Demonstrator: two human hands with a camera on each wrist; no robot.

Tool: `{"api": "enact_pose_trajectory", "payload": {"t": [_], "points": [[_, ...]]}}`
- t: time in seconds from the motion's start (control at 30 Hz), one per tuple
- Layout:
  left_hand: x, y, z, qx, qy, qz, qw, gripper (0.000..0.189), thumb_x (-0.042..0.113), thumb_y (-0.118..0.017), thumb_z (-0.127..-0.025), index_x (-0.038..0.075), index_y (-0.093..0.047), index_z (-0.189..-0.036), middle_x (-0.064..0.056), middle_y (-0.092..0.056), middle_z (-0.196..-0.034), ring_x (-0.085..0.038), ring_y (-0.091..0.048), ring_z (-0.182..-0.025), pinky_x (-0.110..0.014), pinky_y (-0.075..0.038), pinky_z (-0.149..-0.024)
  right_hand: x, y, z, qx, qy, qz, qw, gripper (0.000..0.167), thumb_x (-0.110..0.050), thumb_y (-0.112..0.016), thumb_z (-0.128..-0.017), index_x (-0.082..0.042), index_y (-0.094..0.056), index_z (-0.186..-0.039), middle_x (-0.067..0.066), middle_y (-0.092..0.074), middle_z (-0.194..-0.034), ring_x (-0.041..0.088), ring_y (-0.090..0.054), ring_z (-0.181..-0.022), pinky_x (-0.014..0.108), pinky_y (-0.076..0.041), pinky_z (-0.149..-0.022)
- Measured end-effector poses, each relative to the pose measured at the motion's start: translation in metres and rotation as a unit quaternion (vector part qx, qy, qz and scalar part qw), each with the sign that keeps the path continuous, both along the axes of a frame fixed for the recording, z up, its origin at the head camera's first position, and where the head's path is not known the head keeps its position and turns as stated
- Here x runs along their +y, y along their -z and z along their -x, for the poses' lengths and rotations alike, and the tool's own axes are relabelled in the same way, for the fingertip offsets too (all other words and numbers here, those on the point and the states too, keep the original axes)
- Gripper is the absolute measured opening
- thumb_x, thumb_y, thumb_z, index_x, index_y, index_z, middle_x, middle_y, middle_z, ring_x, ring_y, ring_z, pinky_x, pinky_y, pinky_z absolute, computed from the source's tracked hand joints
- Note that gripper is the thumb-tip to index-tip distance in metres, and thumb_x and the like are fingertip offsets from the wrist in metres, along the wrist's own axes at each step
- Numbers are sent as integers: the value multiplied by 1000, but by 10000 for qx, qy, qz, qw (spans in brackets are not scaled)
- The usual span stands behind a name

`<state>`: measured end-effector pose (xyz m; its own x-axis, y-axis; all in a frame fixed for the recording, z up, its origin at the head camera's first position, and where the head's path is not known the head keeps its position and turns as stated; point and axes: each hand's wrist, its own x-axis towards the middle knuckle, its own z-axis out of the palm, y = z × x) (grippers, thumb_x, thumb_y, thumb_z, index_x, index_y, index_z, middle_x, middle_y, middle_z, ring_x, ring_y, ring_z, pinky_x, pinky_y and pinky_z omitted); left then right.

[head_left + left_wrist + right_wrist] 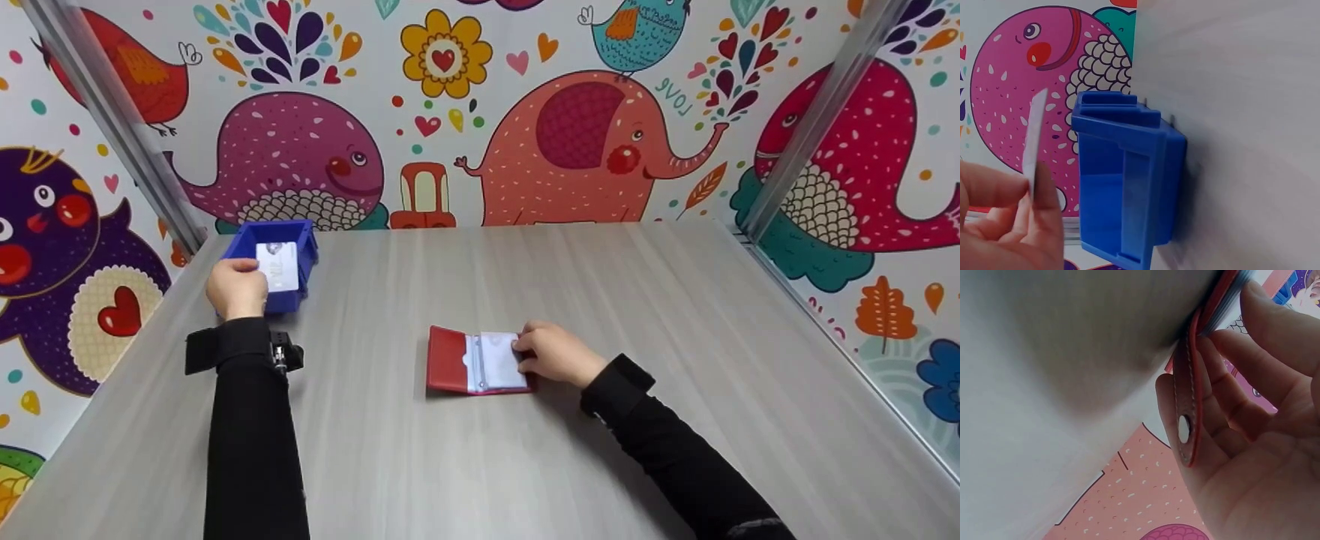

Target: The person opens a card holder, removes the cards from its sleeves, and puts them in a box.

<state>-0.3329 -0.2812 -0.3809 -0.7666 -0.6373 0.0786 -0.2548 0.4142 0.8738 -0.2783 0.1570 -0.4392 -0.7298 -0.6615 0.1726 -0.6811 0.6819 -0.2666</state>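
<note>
My left hand (238,289) pinches a white card (277,266) between thumb and fingers; faint grey print shows on its face. It overlaps the blue plastic bin (282,302) in the head view. In the left wrist view the card (1033,138) appears nearly edge-on, beside the bin's opening (1100,202). A red card holder (448,360) lies spread open on the table, its clear sleeves (502,364) facing up. At its right edge my right hand (559,354) grips it, thumb over the sleeves. A strap with a metal snap (1188,399) lies against those fingers.
The wood-grain table (360,450) meets a back panel (450,135) printed with cartoon animals. Metal posts (127,135) stand at both back corners, and printed side panels rise left and right. The bin sits at the table's back left.
</note>
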Motion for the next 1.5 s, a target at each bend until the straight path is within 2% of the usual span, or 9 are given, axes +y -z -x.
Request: {"api": "enact_pose_trajectory", "payload": {"t": [0.13, 0.37, 0.63, 0.87, 0.97, 1.13, 1.2, 1.33, 1.5], "points": [[-2, 1, 3, -1, -199, -167, 9997, 34, -1, -48, -89, -5, -67, -116, -22, -61, -127, -35, -52, -121, -42, -36, -107, 0, -1, 0, -20, 25, -1, 10000, 13, -6, -80, -78, -4, -69, -85, 4, -54, -82, 22, -53, -76, 35, -48, -70], [-4, -1, 5, -64, -286, -549, 9981, 40, -2, -45, -93, -1, -63, -130, -19, -55, -138, -32, -47, -130, -39, -32, -112, 1, -1, -1, -11, 14, -22, 10000, 13, -6, -80, -79, -4, -69, -86, 4, -54, -82, 22, -53, -76, 35, -48, -70], [-8, 0, 4, 198, -330, -298, 9988, 47, -6, -42, -89, -2, -61, -132, -20, -57, -136, -33, -47, -131, -37, -32, -112, 0, -2, -1, -3, 22, -11, 10000, 13, -7, -80, -80, -4, -70, -87, 6, -56, -84, 24, -55, -78, 37, -49, -72], [-9, 4, 6, 399, -426, -417, 9974, 46, -7, -43, -90, -1, -60, -133, -18, -56, -137, -31, -47, -132, -35, -31, -113, 1, -1, -1, 23, -31, 18, 10000, 13, -6, -80, -78, -5, -68, -84, 5, -55, -84, 23, -54, -77, 36, -49, -71], [-9, 7, 8, 481, -145, -325, 9982, 47, -6, -42, -92, -2, -55, -137, -18, -50, -143, -31, -42, -136, -33, -28, -114, 1, -1, -1, 56, -67, 26, 10000, 14, -6, -80, -78, -4, -67, -83, 5, -54, -83, 23, -53, -76, 36, -49, -70], [-9, 9, 8, 155, 538, -14, 9984, 54, -4, -35, -92, -6, -40, -146, -21, -37, -152, -33, -30, -143, -36, -22, -117, 1, 0, -1, 44, -79, 41, 10000, 13, -7, -80, -79, -4, -69, -85, 6, -57, -85, 24, -55, -79, 37, -50, -73], [-9, 9, 8, -1, 637, 17, 9980, 54, -4, -34, -93, -5, -39, -147, -22, -38, -151, -34, -33, -141, -39, -25, -116, 1, 0, -1, 22, -79, 36, 10000, 13, -7, -80, -79, -4, -69, -86, 6, -57, -85, 24, -55, -79, 37, -50, -73], [-8, 7, 9, -10, 681, 78, 9976, 52, -3, -35, -94, -5, -44, -144, -24, -46, -145, -37, -41, -135, -42, -31, -113, 1, -1, 0, -8, -52, 4, 10000, 13, -7, -80, -80, -4, -69, -86, 5, -55, -84, 22, -53, -76, 36, -48, -71], [-7, 4, 8, -69, 769, 104, 9970, 50, -3, -37, -94, -4, -46, -143, -24, -49, -142, -35, -42, -134, -41, -32, -112, 1, 0, 0, 10, -27, -54, 10000, 13, -8, -79, -80, -4, -69, -87, 6, -56, -85, 23, -55, -78, 37, -49, -72]]}}
